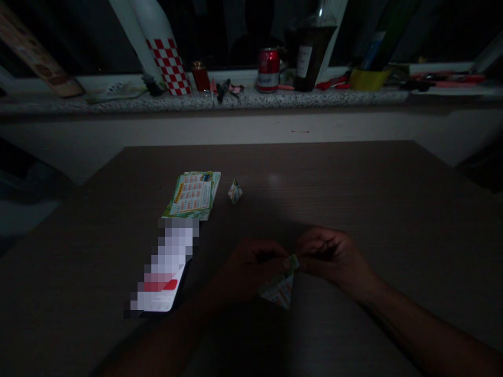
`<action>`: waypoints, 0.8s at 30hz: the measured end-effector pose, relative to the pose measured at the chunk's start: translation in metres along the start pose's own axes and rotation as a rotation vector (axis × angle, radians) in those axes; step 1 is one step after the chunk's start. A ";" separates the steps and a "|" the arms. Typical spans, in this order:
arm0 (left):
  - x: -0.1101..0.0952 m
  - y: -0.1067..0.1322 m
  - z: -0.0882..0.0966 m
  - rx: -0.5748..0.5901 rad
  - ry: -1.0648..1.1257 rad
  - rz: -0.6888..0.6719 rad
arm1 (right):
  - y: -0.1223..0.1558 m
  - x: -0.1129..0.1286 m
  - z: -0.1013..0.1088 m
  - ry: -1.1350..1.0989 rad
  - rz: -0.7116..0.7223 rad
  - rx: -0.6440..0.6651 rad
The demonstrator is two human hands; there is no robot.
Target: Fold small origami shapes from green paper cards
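A small folded paper [280,291], printed in green, white and orange, is held between my two hands just above the table. My left hand [259,262] pinches it from the left, with the thumb on top. At its upper right corner my right hand [332,256] has thumb and fingers closed on the paper's edge. The folded piece has a pointed, triangular lower part; dim light hides its finer creases. Further off stands a small folded paper shape [234,192] with similar print. Left of that shape lies a stack of printed leaflets [192,195].
A lit phone [165,272], its screen partly pixelated, rests on the wooden table [353,178] left of my hands. Along the stone windowsill [236,102] are a red-and-white checkered bottle [168,63], a red can [269,70], a dark bottle [308,60] and a yellow container [368,78].
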State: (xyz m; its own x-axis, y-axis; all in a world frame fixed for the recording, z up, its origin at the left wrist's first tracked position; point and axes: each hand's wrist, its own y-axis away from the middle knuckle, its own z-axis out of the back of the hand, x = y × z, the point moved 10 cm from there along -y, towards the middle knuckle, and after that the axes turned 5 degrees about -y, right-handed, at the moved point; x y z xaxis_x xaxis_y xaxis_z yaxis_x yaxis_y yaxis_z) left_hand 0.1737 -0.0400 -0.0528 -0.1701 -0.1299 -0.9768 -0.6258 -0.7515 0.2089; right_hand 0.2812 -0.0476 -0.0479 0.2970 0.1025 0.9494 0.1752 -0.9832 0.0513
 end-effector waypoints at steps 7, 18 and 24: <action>-0.009 0.004 0.003 -0.041 -0.216 -0.036 | 0.000 0.000 0.002 0.069 -0.001 -0.042; -0.029 0.005 -0.008 -0.050 -0.552 -0.272 | 0.003 0.009 -0.002 0.177 0.080 -0.078; -0.033 0.007 -0.011 -0.055 -0.664 -0.319 | 0.003 0.007 -0.006 0.200 0.082 -0.053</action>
State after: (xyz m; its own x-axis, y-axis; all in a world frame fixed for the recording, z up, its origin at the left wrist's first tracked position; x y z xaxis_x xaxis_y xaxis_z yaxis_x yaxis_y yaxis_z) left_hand 0.1830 -0.0480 -0.0197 -0.4219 0.5062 -0.7522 -0.6856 -0.7210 -0.1007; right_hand 0.2784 -0.0511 -0.0393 0.1151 -0.0051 0.9933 0.1074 -0.9941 -0.0175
